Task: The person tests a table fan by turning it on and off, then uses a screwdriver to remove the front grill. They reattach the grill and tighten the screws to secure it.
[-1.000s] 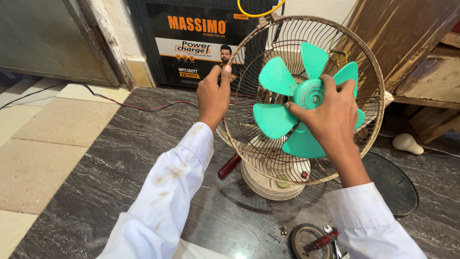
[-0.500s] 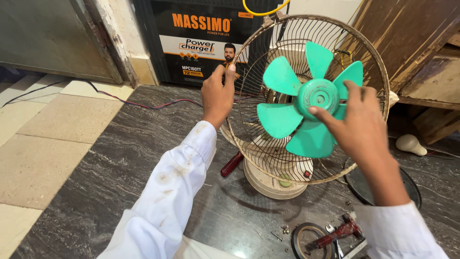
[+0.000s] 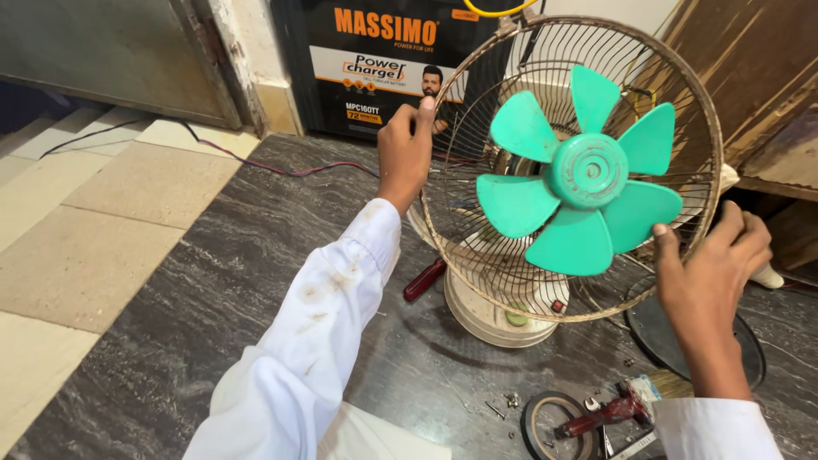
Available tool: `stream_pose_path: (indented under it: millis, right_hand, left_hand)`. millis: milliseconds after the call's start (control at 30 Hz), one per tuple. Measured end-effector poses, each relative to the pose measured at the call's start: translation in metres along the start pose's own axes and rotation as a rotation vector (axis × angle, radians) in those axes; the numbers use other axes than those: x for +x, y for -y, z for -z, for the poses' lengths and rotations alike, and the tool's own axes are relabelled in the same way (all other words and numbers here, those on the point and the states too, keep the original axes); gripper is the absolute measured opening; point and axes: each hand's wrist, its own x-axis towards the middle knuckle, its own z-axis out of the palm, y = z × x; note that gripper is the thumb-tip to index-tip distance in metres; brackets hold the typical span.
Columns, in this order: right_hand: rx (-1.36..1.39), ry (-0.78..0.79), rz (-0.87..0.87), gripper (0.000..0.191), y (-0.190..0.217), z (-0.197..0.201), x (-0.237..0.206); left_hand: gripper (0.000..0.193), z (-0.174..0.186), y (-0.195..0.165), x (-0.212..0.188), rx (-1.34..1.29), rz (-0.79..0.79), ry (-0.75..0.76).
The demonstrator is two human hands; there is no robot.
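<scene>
Left hand (image 3: pixel 407 152): grips the fan guard (image 3: pixel 477 255) rim, upper centre.
Right hand (image 3: pixel 709 271): grasps the rim, right.
Blades (image 3: pixel 584 175): green, bare.

The fan (image 3: pixel 571 179) stands upright on the counter (image 3: pixel 213 281). The left hand (image 3: pixel 407 149) grips its cage rim on the left, the right hand (image 3: pixel 711 273) on the right. A screwdriver (image 3: pixel 424 279) lies left of the base, a box (image 3: pixel 383 60) stands behind, and a tape roll (image 3: pixel 554 422) lies in front.

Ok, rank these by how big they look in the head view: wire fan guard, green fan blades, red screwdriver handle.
1. wire fan guard
2. green fan blades, fitting inside the guard's ring
3. red screwdriver handle, partly hidden behind the guard, so its full length is unsure
</scene>
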Motion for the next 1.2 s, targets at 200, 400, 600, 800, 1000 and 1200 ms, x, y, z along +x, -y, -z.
stream_pose_path:
  millis: [200, 400, 600, 800, 1000, 1200]
  right_hand:
    - [0.299, 0.202, -0.444, 0.05, -0.036, -0.017, -0.001]
    - [0.507, 0.265, -0.483, 0.03, -0.069, -0.024, -0.006]
    - [0.582, 0.277, -0.51, 0.027, -0.075, -0.034, -0.005]
    - [0.536, 0.533, -0.629, 0.032, -0.079, -0.03, -0.001]
    - [0.623, 0.846, -0.836, 0.037, -0.083, -0.034, 0.0]
    - [0.479, 0.527, -0.639, 0.04, -0.068, -0.038, -0.013]
  left_hand:
    - [0.053, 0.002, -0.004, -0.003, -0.05, -0.074, -0.024]
    - [0.05, 0.003, -0.004, -0.005, -0.052, -0.021, 0.009]
    - [0.048, 0.005, 0.002, -0.005, -0.041, -0.14, -0.006]
    - [0.036, 0.006, -0.002, -0.004, -0.093, -0.113, 0.048]
    - [0.037, 0.006, -0.005, -0.006, -0.04, -0.148, 0.021]
    - [0.04, -0.007, -0.008, -0.019, 0.103, -0.152, -0.052]
